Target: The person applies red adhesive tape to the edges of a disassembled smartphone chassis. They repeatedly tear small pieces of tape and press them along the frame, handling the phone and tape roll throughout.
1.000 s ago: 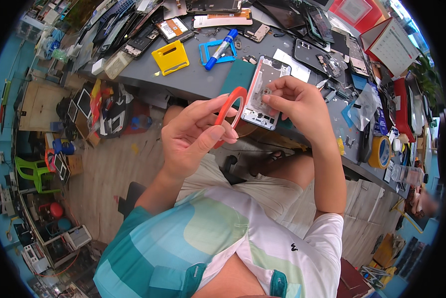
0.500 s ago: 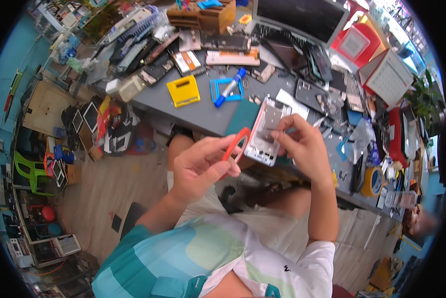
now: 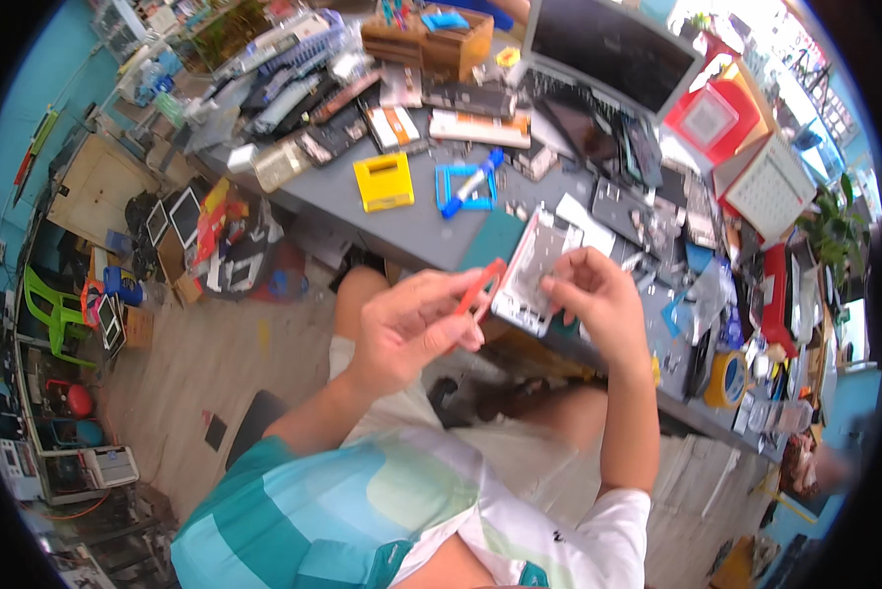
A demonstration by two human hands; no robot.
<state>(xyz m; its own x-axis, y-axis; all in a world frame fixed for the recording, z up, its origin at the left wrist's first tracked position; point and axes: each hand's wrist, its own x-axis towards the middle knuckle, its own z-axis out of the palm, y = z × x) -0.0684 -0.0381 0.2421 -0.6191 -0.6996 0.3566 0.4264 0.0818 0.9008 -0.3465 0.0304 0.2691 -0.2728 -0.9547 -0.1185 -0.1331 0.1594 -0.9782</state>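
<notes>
A thin red roll of tape (image 3: 480, 287) is pinched between the thumb and fingers of my left hand (image 3: 407, 324), just left of a phone frame. That silvery-white phone frame (image 3: 531, 257) lies tilted at the desk's front edge, partly on a teal mat (image 3: 487, 240), its inner side facing up. My right hand (image 3: 603, 299) hovers over the frame's right side, thumb and index finger pressed together. What the right fingertips hold is too small to make out. The hand covers the frame's lower right part.
A yellow phone stand (image 3: 384, 183), a blue square frame (image 3: 453, 175) and a blue-and-white marker (image 3: 473, 183) lie farther left on the grey desk (image 3: 362, 224). Phone parts crowd the back near a monitor (image 3: 613, 49). A yellow tape roll (image 3: 725, 379) stands at the right edge.
The whole view has shifted slightly, moving the desk right and down in the picture. The tape roll now shows more edge-on. Both hands keep their pinches near the phone frame.
</notes>
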